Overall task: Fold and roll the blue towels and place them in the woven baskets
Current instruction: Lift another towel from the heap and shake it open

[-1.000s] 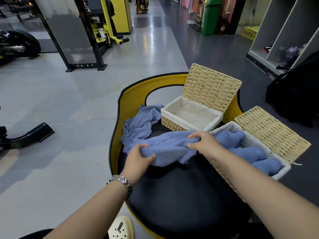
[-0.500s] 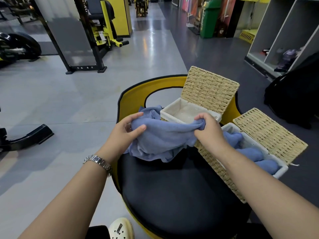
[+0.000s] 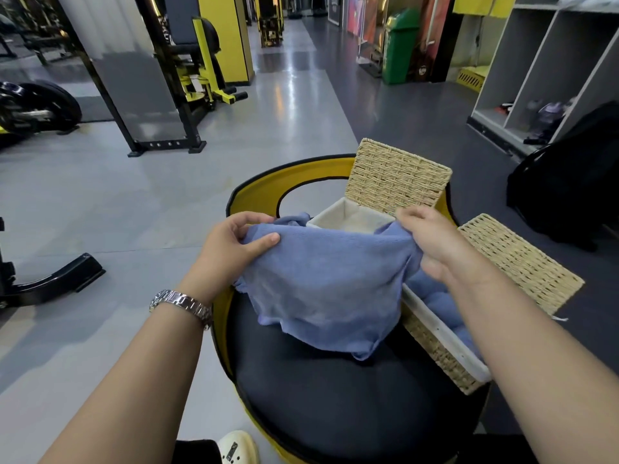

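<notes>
I have the towel (image 3: pixel 330 289) lifted by its top edge, which runs left to right between my hands, the rest hanging down to a loose corner just above the black seat (image 3: pixel 335 396). My left hand (image 3: pixel 231 247) pinches the left corner, thumb on top; my right hand (image 3: pixel 435 242) grips the right corner with curled fingers. Just beyond my fingers a basket (image 3: pixel 345 216) stands open; under my right wrist another basket (image 3: pixel 442 349) holds blue rolls. Around lie grey gym floor (image 3: pixel 117 209) and yellow machines (image 3: pixel 201 61).
</notes>
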The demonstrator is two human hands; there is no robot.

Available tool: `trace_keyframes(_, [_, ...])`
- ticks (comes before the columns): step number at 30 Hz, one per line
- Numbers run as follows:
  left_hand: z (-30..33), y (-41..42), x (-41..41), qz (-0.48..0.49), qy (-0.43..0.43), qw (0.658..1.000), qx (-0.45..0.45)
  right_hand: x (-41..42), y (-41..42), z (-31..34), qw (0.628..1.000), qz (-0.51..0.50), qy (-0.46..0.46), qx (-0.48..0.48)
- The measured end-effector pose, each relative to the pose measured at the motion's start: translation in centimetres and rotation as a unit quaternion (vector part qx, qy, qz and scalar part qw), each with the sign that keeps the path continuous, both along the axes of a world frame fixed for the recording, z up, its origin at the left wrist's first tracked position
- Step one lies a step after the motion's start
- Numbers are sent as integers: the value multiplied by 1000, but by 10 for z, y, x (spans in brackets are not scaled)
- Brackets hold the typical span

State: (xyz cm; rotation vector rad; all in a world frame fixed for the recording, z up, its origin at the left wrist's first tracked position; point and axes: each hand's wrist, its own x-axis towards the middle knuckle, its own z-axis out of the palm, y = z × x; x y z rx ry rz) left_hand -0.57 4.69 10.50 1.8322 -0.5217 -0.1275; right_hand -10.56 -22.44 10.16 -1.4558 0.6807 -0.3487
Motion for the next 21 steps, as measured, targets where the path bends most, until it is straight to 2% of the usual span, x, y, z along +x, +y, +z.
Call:
trace_keyframes(2, [1, 0, 2, 12, 37, 999, -31, -6, 2, 1, 991, 104, -16, 88])
trace_keyframes(4, [1, 3, 4, 15, 59, 997, -47, -11, 4, -3, 988, 150, 16, 36])
trace_keyframes(5, [2, 3, 4, 13, 71, 996, -52, -12, 4, -6, 989, 145, 32, -10])
trace_keyframes(8, [4, 5, 3, 6, 97, 993, -65, -13, -4, -12, 990, 49, 55, -122])
trace_keyframes(11, [3, 6, 2, 26, 83, 994, -70, -19, -16, -14, 957, -22, 92, -274])
trace_keyframes(13, [3, 3, -2, 66, 53, 993, -84, -24, -19, -13, 940, -40, 111, -319])
trace_keyframes(17, [10, -4, -9, 104, 18, 990, -92, -23, -21, -9, 964, -77, 103, -231])
trace_keyframes(19, [12, -4, -10, 89, 37, 993, -68, -23, -22, 1, 991, -62, 43, -106])
trace_keyframes(21, [17, -4, -12, 67, 70, 993, -63, -26, -25, 12, 995, -11, -53, 83])
